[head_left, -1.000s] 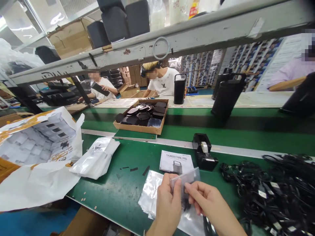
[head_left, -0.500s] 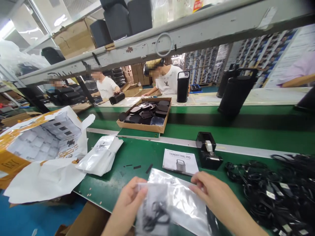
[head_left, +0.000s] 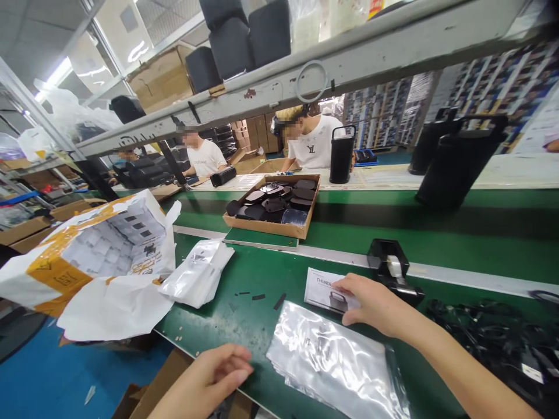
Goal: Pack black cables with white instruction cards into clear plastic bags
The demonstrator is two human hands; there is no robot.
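My right hand [head_left: 375, 305] reaches over the right end of a printed booklet [head_left: 325, 291] with a speaker pictured on its cover. Its fingers and thumb are apart at the booklet, with no clear grip showing. Below it on the green bench lies a stack of clear plastic bags [head_left: 332, 361]. Left of these bags, my left hand [head_left: 225, 369] is over the bench's near edge, its fingers loosely bent and apart from the thumb. Nothing shows in it.
A black tape dispenser [head_left: 393, 270] stands right of the booklet, with tangled black cables [head_left: 498, 349] beyond. White packets [head_left: 198, 273] lie by an open sack [head_left: 100, 256]. A carton tray [head_left: 301, 227] holds dark plates. Black speakers [head_left: 343, 154] and co-workers are across the bench.
My left hand has let go of the clear bag with a black cable, which is out of view. My right hand has moved from the plastic bags up to the booklet. The view has shifted left.
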